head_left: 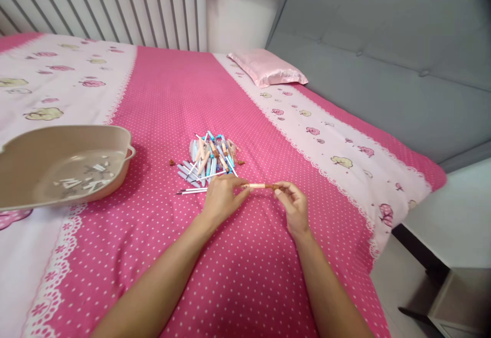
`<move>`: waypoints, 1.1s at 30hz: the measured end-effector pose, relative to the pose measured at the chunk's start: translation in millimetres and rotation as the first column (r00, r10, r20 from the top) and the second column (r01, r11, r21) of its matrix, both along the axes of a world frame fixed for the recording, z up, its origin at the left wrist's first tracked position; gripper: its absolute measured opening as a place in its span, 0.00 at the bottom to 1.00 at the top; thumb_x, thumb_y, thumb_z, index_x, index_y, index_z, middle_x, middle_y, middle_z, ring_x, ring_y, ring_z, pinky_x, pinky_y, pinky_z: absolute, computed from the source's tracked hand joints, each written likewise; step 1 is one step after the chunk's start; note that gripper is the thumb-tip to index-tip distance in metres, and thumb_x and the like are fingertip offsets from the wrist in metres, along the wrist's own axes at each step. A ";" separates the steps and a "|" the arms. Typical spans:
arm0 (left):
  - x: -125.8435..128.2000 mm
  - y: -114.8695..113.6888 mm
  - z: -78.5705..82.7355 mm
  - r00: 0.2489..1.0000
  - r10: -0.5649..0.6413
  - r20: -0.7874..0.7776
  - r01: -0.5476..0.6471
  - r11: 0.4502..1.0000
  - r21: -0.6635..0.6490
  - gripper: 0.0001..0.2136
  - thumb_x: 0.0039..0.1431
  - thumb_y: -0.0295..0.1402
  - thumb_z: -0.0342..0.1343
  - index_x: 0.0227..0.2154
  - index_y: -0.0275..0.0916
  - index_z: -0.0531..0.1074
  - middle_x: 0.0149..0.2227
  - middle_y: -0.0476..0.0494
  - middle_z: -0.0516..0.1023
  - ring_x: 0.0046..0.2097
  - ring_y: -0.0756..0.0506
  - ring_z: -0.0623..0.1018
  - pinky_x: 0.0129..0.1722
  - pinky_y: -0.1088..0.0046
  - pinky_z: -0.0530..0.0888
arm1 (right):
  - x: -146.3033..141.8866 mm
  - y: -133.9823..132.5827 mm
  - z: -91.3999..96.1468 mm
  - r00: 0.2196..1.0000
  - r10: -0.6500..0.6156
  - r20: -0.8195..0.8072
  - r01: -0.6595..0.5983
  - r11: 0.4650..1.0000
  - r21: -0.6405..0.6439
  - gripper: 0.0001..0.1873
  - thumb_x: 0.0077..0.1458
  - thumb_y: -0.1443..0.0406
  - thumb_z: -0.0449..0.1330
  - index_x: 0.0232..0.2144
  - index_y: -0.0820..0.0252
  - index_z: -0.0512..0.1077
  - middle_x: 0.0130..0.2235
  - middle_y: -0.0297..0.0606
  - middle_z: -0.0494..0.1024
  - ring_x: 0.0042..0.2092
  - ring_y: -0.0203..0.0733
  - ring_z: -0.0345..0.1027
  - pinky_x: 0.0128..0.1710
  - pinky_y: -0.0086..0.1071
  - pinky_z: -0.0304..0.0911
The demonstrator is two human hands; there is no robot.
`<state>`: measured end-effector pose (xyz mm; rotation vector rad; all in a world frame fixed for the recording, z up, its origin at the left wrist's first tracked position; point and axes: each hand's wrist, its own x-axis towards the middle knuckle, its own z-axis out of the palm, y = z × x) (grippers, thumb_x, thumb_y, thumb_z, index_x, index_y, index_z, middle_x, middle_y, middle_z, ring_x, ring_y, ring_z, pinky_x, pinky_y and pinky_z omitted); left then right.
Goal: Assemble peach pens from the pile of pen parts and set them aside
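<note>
Between my two hands, level above the pink bedspread, is a slim beige pen with a brown end [258,186]. My left hand [224,197] pinches its left end. The fingers of my right hand [293,205] are closed on the brown right end; whether that end is a separate cap I cannot tell. Just beyond my left hand lies a pile of pen parts [210,156] in beige, pale blue, grey and brown, with thin white refills among them. A few dark-tipped refills [194,191] lie at the pile's near side, beside my left wrist.
To the left stands a beige plastic basin [126,138] holding small white pieces [90,182]. Small brown bits [172,162] lie beside the pile. A pink pillow [266,67] rests near the grey headboard [364,62]. A white radiator [153,10] lines the far wall.
</note>
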<state>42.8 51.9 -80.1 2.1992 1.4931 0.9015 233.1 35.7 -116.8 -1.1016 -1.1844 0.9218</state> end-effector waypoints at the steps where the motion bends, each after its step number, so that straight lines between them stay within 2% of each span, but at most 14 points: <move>1: -0.2 0.1 0.1 1.000 -0.001 -0.004 0.001 1.000 0.005 0.10 0.55 0.37 0.55 0.34 0.37 0.78 0.33 0.43 0.79 0.35 0.45 0.75 0.37 0.71 0.66 | 1.3 0.2 -0.3 0.999 0.005 0.037 -0.005 1.000 0.013 0.08 0.50 0.63 0.60 0.34 0.60 0.71 0.33 0.35 0.74 0.35 0.37 0.67 0.36 0.31 0.63; 10: 0.6 -0.2 -0.4 1.000 -0.021 0.007 0.021 1.000 0.008 0.10 0.54 0.37 0.56 0.32 0.38 0.79 0.32 0.41 0.79 0.35 0.44 0.75 0.37 0.69 0.66 | 4.4 -0.9 4.3 0.959 -0.016 0.284 -0.010 0.996 0.090 0.09 0.51 0.64 0.60 0.37 0.60 0.74 0.35 0.39 0.77 0.36 0.39 0.69 0.38 0.34 0.65; 15: 2.7 -1.9 -1.1 0.996 0.007 0.088 -0.003 0.999 -0.038 0.10 0.54 0.36 0.55 0.33 0.37 0.78 0.32 0.39 0.79 0.35 0.42 0.74 0.38 0.67 0.64 | 2.6 0.3 1.6 0.980 -0.015 0.199 0.004 0.998 0.057 0.13 0.50 0.63 0.62 0.40 0.59 0.75 0.39 0.40 0.78 0.40 0.41 0.71 0.41 0.37 0.67; 20: 5.9 -2.2 -2.1 0.958 0.033 0.284 0.006 0.991 -0.137 0.11 0.55 0.35 0.52 0.34 0.36 0.77 0.30 0.42 0.78 0.32 0.44 0.73 0.33 0.70 0.64 | 0.6 -0.7 4.2 0.996 0.016 0.089 -0.016 1.000 0.009 0.21 0.51 0.63 0.62 0.49 0.57 0.69 0.39 0.38 0.76 0.38 0.37 0.70 0.40 0.33 0.67; 23: 8.1 -1.3 0.0 0.892 0.064 0.448 0.042 0.974 -0.222 0.11 0.56 0.36 0.50 0.32 0.35 0.74 0.26 0.45 0.75 0.29 0.47 0.71 0.30 0.73 0.64 | -1.0 -1.4 5.5 0.997 0.008 0.075 -0.007 1.000 -0.005 0.22 0.50 0.62 0.62 0.49 0.57 0.68 0.37 0.37 0.75 0.37 0.36 0.69 0.39 0.31 0.67; 26: 11.4 -2.3 3.3 0.781 0.111 0.614 0.108 0.945 -0.308 0.11 0.56 0.37 0.49 0.32 0.35 0.71 0.27 0.46 0.76 0.30 0.48 0.73 0.30 0.74 0.66 | -5.6 -2.4 3.4 0.993 0.042 0.111 -0.039 0.999 -0.024 0.15 0.50 0.62 0.62 0.41 0.59 0.71 0.35 0.37 0.75 0.36 0.36 0.69 0.38 0.32 0.66; 29: 14.7 -5.0 5.1 0.667 0.174 0.724 0.174 0.909 -0.379 0.12 0.54 0.40 0.51 0.35 0.36 0.68 0.27 0.44 0.77 0.27 0.48 0.74 0.27 0.74 0.67 | -14.4 -5.5 0.2 0.975 0.152 0.160 -0.142 0.987 -0.068 0.11 0.50 0.61 0.62 0.36 0.60 0.72 0.34 0.38 0.76 0.34 0.37 0.69 0.36 0.32 0.66; 33: 16.8 -6.5 3.9 0.559 0.241 0.793 0.222 0.878 -0.423 0.16 0.49 0.43 0.57 0.34 0.37 0.65 0.26 0.45 0.78 0.22 0.50 0.73 0.27 0.73 0.69 | -26.7 -11.5 -0.8 0.941 0.288 0.175 -0.267 0.954 -0.134 0.14 0.48 0.60 0.63 0.36 0.61 0.71 0.33 0.38 0.76 0.32 0.36 0.69 0.33 0.31 0.65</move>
